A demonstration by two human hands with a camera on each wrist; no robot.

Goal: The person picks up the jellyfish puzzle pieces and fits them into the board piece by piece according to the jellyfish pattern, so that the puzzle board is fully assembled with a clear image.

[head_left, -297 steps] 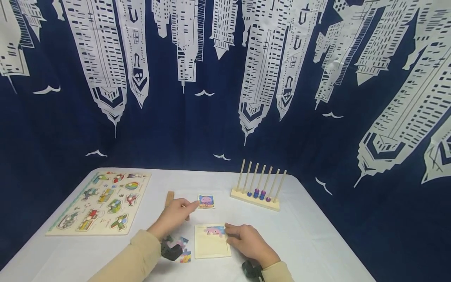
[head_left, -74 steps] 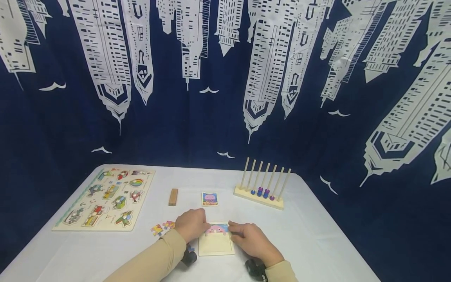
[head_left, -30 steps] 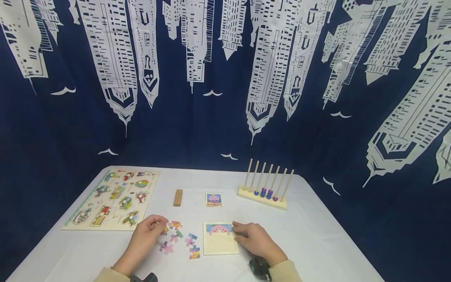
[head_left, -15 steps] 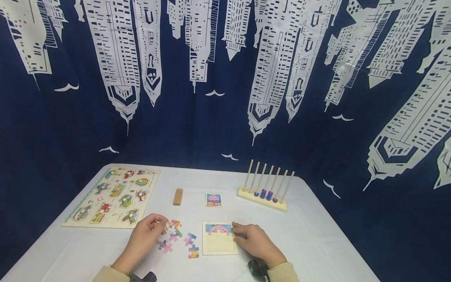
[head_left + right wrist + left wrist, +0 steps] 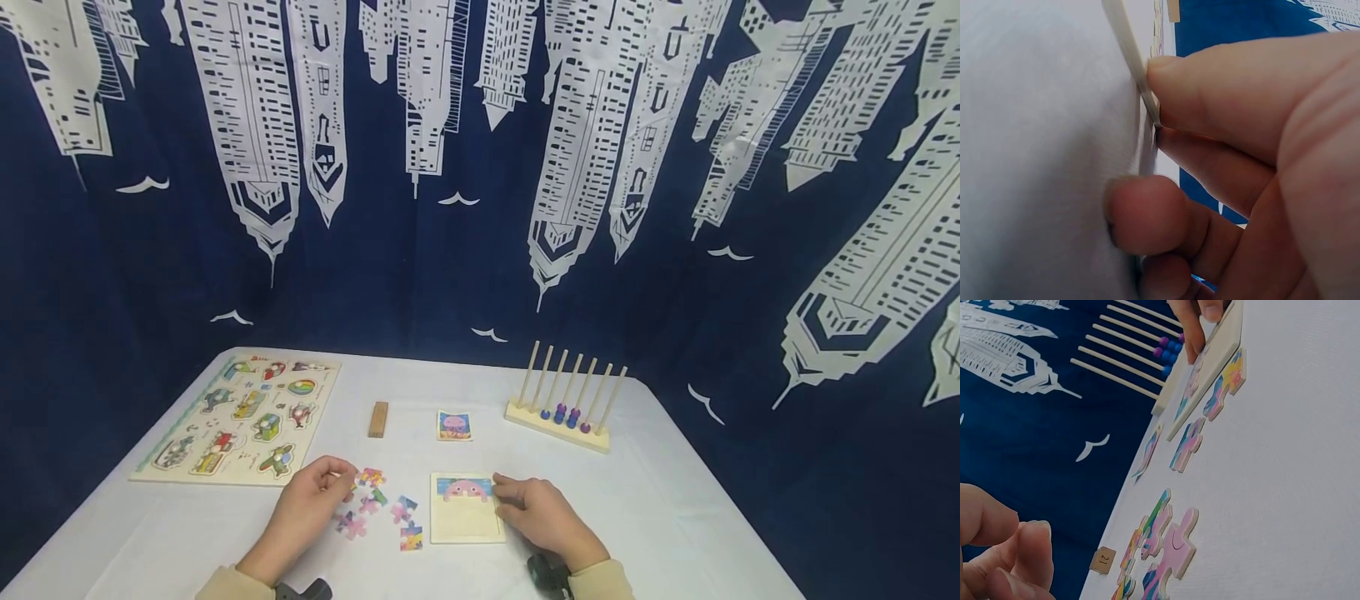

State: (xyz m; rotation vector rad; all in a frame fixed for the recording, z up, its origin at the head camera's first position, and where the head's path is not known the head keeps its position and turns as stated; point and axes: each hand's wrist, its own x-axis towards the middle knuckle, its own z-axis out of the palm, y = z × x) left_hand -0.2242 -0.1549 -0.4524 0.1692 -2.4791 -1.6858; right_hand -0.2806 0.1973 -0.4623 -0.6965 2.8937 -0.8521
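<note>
In the head view my left hand (image 5: pixel 311 500) hovers at the left end of the loose jigsaw pieces (image 5: pixel 371 502), and the left wrist view shows its fingers (image 5: pixel 1034 550) loosely curled with nothing visible between them. A square wooden puzzle frame (image 5: pixel 467 527) lies to the right of the pieces, with a pink creature's face on blue filling its top strip and bare wood below. My right hand (image 5: pixel 546 515) grips the frame's right edge; in the right wrist view the thumb (image 5: pixel 1210 81) lies on the rim (image 5: pixel 1132 47) and a finger sits against its edge.
Behind the frame lies a small picture card (image 5: pixel 454 426), with a wooden block (image 5: pixel 378 419) left of it. A large peg puzzle board (image 5: pixel 240 417) occupies the table's left side. At the back right stands a rack (image 5: pixel 557 427) with upright rods and blue and purple beads.
Since the 2.5-second-old view, my left hand has moved from the frame's upper left corner out to the left of the pieces. Over the last second both hands have stayed nearly still.
</note>
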